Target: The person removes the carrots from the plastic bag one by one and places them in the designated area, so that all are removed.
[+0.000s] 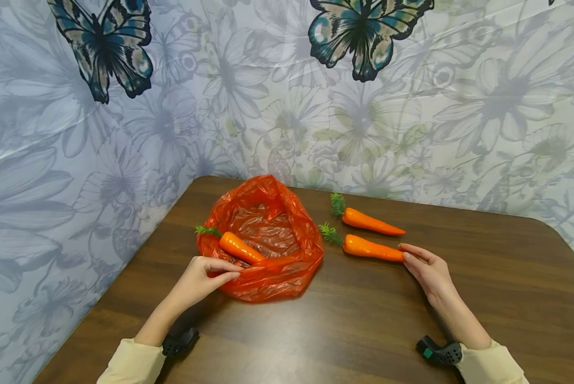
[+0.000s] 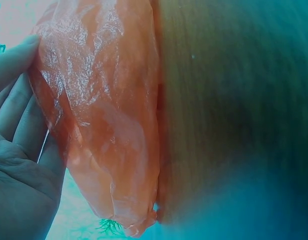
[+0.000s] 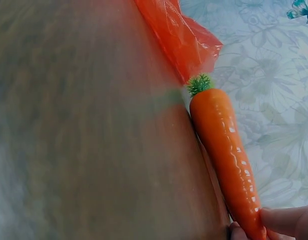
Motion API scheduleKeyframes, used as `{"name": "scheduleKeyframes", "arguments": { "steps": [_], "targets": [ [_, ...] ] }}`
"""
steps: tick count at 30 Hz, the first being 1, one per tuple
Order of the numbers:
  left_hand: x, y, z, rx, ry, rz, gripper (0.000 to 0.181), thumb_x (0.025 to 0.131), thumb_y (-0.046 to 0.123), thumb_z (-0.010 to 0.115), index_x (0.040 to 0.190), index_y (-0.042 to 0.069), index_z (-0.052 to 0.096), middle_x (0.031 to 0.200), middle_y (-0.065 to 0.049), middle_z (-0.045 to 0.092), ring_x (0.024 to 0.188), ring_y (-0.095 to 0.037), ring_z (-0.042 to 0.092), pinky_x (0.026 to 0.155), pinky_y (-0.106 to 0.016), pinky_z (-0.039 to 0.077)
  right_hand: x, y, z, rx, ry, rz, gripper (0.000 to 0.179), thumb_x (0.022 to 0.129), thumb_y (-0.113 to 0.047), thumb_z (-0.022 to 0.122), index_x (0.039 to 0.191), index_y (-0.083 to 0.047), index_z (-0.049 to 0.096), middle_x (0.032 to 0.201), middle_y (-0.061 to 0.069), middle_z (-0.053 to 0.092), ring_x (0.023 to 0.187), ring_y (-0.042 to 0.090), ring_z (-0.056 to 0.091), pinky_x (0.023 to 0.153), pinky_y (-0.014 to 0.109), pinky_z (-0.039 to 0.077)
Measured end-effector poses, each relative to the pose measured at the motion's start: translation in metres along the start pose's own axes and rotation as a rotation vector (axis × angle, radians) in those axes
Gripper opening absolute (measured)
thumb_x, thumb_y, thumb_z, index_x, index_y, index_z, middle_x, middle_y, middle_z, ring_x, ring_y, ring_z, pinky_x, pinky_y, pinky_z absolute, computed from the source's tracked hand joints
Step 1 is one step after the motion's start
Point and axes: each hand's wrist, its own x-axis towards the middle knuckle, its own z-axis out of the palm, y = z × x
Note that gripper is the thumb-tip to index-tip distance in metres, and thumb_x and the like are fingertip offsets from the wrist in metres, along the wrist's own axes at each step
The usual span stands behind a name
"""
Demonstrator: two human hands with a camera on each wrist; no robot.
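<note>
A red plastic bag (image 1: 287,272) stands with its mouth spread toward the head camera at the table's left. My left hand (image 1: 202,280) pinches the bag's near rim between thumb and fingers; in the left wrist view the thumb lies along the red film (image 2: 103,100). One carrot (image 1: 239,247) with a green top rests inside, its top over the bag's left rim. To the right, my right hand (image 1: 428,269) pinches the thin tip of a second carrot (image 1: 368,247), also large in the right wrist view (image 3: 224,150). Its leafy end points toward the bag.
A third carrot (image 1: 370,221) lies just behind the gripped one, green top to the left. The brown wooden table (image 1: 507,277) reaches back to a floral wall cloth (image 1: 287,106) with butterflies. Each wrist wears a dark device.
</note>
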Motion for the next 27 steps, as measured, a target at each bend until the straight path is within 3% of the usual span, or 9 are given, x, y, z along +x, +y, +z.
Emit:
{"name": "scheduleKeyframes", "arguments": {
  "steps": [9,18,23,27],
  "targets": [
    [0.002,-0.001,0.001,-0.016,-0.002,0.012,0.012,0.078,-0.007,0.07,0.09,-0.004,0.073,0.089,-0.009,0.07,0.083,-0.015,0.066,0.072,-0.027,0.053,-0.003,0.0,0.0,-0.069,0.033,-0.074,0.023,0.09,-0.005,0.062,0.111,-0.01,0.069,0.102,-0.008,0.067,0.098,0.001,0.059,0.082,0.018,0.046],
    [0.001,0.0,-0.001,-0.011,0.001,0.012,0.011,0.078,-0.007,0.071,0.089,-0.005,0.073,0.087,-0.009,0.07,0.081,-0.015,0.066,0.071,-0.028,0.053,-0.005,-0.005,0.0,-0.063,0.051,-0.11,0.021,0.091,-0.006,0.061,0.109,-0.011,0.071,0.1,-0.008,0.068,0.096,0.0,0.059,0.081,0.016,0.046],
    [0.0,0.0,-0.001,-0.006,-0.002,0.013,0.011,0.078,-0.007,0.07,0.089,-0.005,0.073,0.087,-0.01,0.07,0.081,-0.015,0.066,0.071,-0.027,0.053,-0.008,-0.017,0.006,-0.108,0.025,-0.223,0.024,0.093,-0.004,0.057,0.114,-0.005,0.068,0.101,-0.006,0.068,0.097,0.001,0.06,0.081,0.016,0.045],
    [0.001,-0.002,-0.001,-0.001,-0.003,0.035,0.011,0.078,-0.008,0.07,0.088,-0.006,0.072,0.087,-0.011,0.07,0.081,-0.016,0.066,0.071,-0.026,0.053,-0.01,-0.031,0.023,-0.223,-0.016,-0.316,0.03,0.094,-0.008,0.056,0.123,0.001,0.06,0.108,-0.005,0.067,0.103,0.001,0.058,0.082,0.014,0.044]
  ]
}}
